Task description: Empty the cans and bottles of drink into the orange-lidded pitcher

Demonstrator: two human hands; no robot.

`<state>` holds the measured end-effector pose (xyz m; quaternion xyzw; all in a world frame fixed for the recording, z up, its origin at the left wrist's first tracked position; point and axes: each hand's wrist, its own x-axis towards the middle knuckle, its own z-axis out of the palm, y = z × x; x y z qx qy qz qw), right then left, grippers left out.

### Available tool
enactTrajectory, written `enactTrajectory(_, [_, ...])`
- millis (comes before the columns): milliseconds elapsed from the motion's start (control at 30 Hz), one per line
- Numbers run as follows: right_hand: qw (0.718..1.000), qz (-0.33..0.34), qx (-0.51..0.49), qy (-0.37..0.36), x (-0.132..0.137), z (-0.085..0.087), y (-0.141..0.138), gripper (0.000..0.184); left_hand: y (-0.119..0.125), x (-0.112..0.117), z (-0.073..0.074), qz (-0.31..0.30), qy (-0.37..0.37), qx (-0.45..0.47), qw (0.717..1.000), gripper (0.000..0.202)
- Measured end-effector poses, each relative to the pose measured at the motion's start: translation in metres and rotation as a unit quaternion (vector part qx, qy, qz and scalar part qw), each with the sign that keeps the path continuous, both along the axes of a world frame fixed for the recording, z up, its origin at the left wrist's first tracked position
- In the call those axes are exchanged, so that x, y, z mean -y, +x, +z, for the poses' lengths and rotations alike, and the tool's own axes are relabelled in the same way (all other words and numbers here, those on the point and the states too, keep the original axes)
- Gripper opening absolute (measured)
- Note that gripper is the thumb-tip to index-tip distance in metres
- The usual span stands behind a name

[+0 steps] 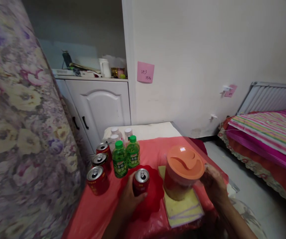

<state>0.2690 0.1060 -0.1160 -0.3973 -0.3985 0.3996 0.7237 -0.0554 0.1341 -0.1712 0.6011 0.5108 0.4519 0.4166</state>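
My left hand [130, 196] is wrapped round a red drink can [141, 183], whose silver top faces up. The can is over a red scalloped plate [155, 202]; whether it touches the plate is hidden. At the right side of a clear pitcher with an orange lid [185, 162], my right hand [214, 186] has its fingers curled where the handle would be, and the handle itself is hidden. The pitcher holds dark liquid and is over a folded yellow cloth [182, 209].
Left of the plate stand several red cans [98, 181], green-capped bottles [120, 159] and white-capped bottles [115, 132]. A red cloth [150, 149] covers the table. A floral curtain [28, 132] hangs at left, a white cabinet [103, 106] stands behind, and a bed [264, 142] is at right.
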Motion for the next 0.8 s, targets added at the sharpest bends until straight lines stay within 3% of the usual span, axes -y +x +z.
enactTrajectory(367, [1.0, -0.009, -0.011, -0.018, 0.005, -0.004, 0.0, 0.046, 0.005, 0.007, 0.016, 0.033, 0.004, 0.013, 0.999, 0.074])
enactTrajectory(800, [1.0, -0.002, 0.0, -0.022, 0.003, -0.004, 0.003, 0.045, 0.0, 0.004, 0.008, 0.0, -0.008, 0.033, 0.999, 0.08])
